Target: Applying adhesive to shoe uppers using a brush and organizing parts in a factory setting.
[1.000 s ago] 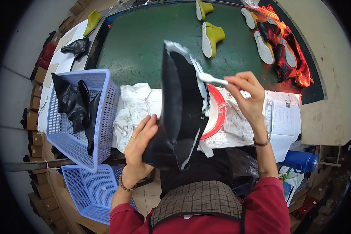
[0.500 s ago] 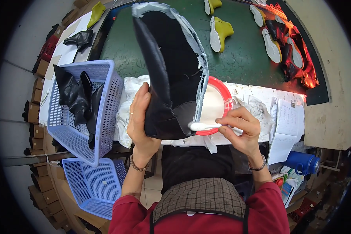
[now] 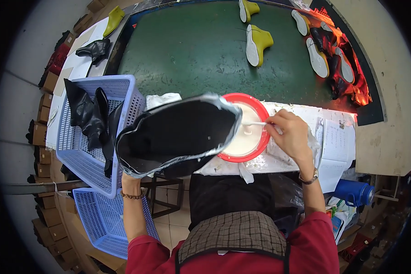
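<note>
A black boot upper [image 3: 169, 132] is tipped sideways, its wide opening facing up and its edge smeared with white paste. My left hand [image 3: 131, 180] supports it from below; its fingers are hidden behind the upper. Between the thumb and fingers of my right hand [image 3: 287, 132] is a small white brush [image 3: 259, 123]. The brush's tip dips into white paste [image 3: 242, 144] in a red bowl [image 3: 263, 148]. The far end of the upper overlaps the bowl's left side.
A blue basket [image 3: 123, 171] holding black uppers stands left, above another blue basket [image 3: 109, 219]. Yellow boots [image 3: 260, 45] lie on the green belt [image 3: 182, 50]. More footwear glows red at the right end. Papers [image 3: 338, 141] and a blue flask [image 3: 354, 192] are on my right.
The boot upper has swung down and left from upright to sideways. My right hand has moved the brush from the upper's edge up and right into the bowl.
</note>
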A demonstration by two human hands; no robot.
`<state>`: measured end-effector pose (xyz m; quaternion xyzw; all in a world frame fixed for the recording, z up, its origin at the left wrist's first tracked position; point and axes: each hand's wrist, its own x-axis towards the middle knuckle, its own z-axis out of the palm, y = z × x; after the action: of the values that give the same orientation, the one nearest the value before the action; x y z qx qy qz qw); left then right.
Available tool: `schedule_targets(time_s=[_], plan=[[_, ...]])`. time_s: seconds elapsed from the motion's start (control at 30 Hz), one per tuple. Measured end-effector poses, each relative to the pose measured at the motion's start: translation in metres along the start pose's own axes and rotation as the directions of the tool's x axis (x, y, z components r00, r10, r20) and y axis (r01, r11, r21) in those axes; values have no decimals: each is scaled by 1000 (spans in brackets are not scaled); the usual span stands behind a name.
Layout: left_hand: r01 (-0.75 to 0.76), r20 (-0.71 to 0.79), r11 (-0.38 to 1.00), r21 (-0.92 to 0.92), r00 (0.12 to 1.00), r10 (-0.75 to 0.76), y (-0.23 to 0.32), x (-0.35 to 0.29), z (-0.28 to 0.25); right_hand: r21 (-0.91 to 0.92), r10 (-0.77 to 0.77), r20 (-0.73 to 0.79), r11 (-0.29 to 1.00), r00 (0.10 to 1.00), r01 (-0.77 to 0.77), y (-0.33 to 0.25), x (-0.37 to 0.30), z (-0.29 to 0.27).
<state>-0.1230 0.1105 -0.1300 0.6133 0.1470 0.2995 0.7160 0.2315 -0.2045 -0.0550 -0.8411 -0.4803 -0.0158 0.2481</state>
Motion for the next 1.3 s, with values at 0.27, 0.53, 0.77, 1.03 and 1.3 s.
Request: schedule_targets(time_s=[0.27, 0.53, 0.77, 1.03, 1.3], plan=[[444, 335, 646, -621, 895, -294, 25, 15, 45, 448, -206, -246, 843, 947, 299, -25, 42, -18], [328, 29, 631, -703, 900, -436, -11, 10, 36, 485, -143, -186, 847, 972, 218, -24, 32, -12], [588, 202, 600, -542, 784, -587, 20, 9, 95, 404, -351, -202, 820, 914, 405, -34, 59, -24], [815, 575, 560, -149, 533, -621, 44, 28, 127, 320, -482, -59, 820, 874, 474, -40, 72, -52], [883, 616, 467, -37, 388, -685, 40, 41, 146, 364, -585, -142, 719, 799, 592, -57, 88, -32]])
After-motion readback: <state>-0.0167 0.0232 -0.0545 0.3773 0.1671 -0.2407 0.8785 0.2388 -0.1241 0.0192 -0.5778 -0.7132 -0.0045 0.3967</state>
